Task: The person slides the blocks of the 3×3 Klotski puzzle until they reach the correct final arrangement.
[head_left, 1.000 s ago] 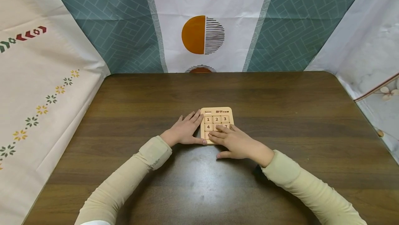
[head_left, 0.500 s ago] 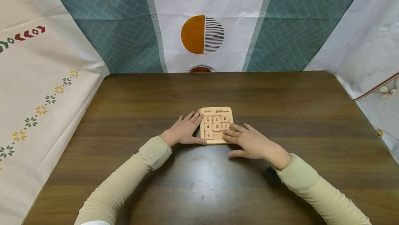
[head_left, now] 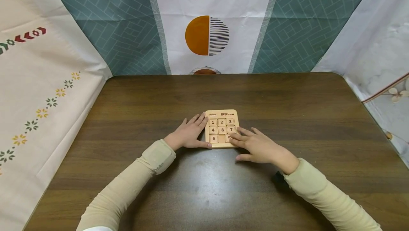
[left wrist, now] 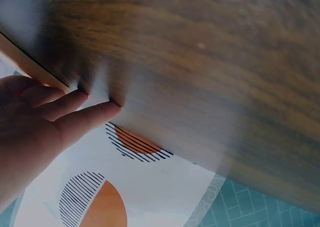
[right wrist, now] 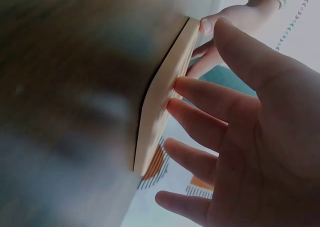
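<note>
Patterned teal-and-white cloth (head_left: 134, 28) hangs behind a brown wood-grain table (head_left: 204, 195).

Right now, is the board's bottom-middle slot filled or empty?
Empty: the slot lies bare between the 6 tile and 5 tile, below the 8 tile.

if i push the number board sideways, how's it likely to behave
The number board looks stiff: a thin, straight-edged slab. Lying flat on the table, it would probably slide, not tip. The 5 tile might slip into the open slot beside it.
</note>
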Action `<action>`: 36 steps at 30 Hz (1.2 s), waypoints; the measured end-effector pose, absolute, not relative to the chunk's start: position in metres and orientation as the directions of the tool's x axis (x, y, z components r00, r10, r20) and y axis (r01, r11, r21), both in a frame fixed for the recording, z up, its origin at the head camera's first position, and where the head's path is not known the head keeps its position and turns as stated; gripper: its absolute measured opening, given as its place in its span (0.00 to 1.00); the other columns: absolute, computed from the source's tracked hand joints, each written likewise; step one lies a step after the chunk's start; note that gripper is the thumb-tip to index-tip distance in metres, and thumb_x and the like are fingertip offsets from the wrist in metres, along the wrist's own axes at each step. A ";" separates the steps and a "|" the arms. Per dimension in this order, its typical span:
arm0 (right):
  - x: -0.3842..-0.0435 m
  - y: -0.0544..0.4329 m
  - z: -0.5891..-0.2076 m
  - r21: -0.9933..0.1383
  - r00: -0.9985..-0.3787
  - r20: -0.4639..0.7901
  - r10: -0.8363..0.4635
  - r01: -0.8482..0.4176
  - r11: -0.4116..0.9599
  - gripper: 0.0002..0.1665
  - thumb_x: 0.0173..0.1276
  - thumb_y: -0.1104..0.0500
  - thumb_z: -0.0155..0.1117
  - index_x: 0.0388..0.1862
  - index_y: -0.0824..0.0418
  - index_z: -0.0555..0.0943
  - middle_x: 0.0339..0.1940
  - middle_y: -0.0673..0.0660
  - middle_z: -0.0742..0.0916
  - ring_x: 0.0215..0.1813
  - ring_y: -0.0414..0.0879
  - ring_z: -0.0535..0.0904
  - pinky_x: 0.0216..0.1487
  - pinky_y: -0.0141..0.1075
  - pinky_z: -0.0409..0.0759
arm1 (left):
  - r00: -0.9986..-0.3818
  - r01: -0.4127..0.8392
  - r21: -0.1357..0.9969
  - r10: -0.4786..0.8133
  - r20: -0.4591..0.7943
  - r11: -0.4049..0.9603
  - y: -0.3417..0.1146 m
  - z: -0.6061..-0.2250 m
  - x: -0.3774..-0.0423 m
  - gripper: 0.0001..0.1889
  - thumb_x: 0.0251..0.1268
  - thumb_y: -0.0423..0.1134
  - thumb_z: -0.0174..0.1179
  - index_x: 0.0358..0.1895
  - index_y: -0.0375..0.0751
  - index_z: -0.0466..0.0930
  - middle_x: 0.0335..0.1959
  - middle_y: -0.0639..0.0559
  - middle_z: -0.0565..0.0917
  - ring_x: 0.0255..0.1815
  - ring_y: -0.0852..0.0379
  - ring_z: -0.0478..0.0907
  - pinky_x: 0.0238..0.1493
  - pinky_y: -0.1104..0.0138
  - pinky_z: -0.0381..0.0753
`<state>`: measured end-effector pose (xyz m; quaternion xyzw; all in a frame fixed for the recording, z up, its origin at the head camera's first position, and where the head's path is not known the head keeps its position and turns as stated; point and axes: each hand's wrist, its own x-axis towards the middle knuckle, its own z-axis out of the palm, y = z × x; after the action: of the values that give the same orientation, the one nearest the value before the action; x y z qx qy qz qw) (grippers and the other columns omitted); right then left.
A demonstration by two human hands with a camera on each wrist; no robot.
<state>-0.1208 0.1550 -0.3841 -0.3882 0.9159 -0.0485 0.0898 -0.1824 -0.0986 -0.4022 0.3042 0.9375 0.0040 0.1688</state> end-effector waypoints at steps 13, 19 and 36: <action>-0.121 0.137 -0.380 -0.163 -0.666 -0.165 -0.727 -0.709 0.686 0.38 0.62 0.40 0.56 0.66 0.59 0.67 0.67 0.56 0.68 0.70 0.56 0.54 0.60 0.61 0.54 | -0.761 0.563 0.122 0.570 -0.309 0.818 -0.098 -0.402 -0.182 0.55 0.50 0.73 0.48 0.72 0.41 0.37 0.73 0.45 0.36 0.72 0.47 0.39 0.62 0.44 0.50; -0.130 0.146 -0.379 -0.134 -0.707 -0.164 -0.688 -0.675 0.726 0.39 0.62 0.39 0.56 0.67 0.58 0.66 0.68 0.56 0.66 0.70 0.57 0.53 0.59 0.62 0.54 | -0.760 0.566 0.109 0.568 -0.316 0.817 -0.097 -0.402 -0.182 0.55 0.50 0.74 0.47 0.72 0.42 0.36 0.73 0.45 0.36 0.72 0.47 0.39 0.62 0.44 0.50; -0.125 0.154 -0.383 -0.180 -0.715 -0.169 -0.679 -0.655 0.734 0.38 0.62 0.40 0.56 0.66 0.59 0.67 0.67 0.56 0.68 0.70 0.58 0.54 0.58 0.64 0.54 | -0.758 0.567 0.110 0.569 -0.320 0.816 -0.098 -0.401 -0.181 0.55 0.51 0.73 0.47 0.72 0.42 0.36 0.73 0.45 0.35 0.72 0.47 0.38 0.63 0.44 0.49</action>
<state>-0.1247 0.1543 -0.3832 -0.3607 0.9244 -0.0536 0.1121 -0.1808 -0.0981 -0.4008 0.3030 0.9374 0.0032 0.1715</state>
